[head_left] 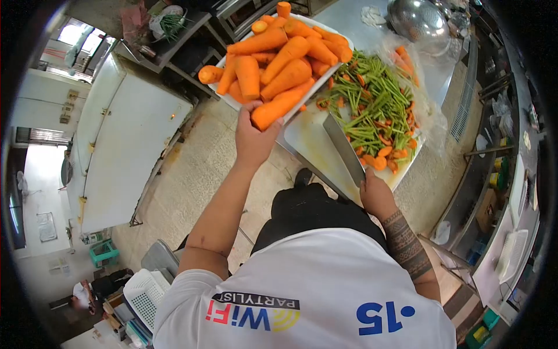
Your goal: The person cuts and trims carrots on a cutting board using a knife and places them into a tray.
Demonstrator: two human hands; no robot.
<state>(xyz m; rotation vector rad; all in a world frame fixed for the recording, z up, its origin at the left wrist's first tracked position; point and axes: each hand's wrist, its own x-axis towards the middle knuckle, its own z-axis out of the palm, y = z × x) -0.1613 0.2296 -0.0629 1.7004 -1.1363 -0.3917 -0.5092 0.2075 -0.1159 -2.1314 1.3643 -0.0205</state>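
My left hand is closed around the thick end of a peeled carrot, at the near edge of a white tray heaped with peeled carrots. In my right hand is the handle of a cleaver, its broad blade over the white cutting board. To the right of the blade lies a pile of cut green stems, mixed with orange carrot ends and trimmings. The cleaver's edge is apart from the carrot.
A clear plastic bag holding carrots lies beyond the trimmings. On the metal table stands a large steel colander. A white chest freezer is at the left, shelving at the right. Another person is at the lower left.
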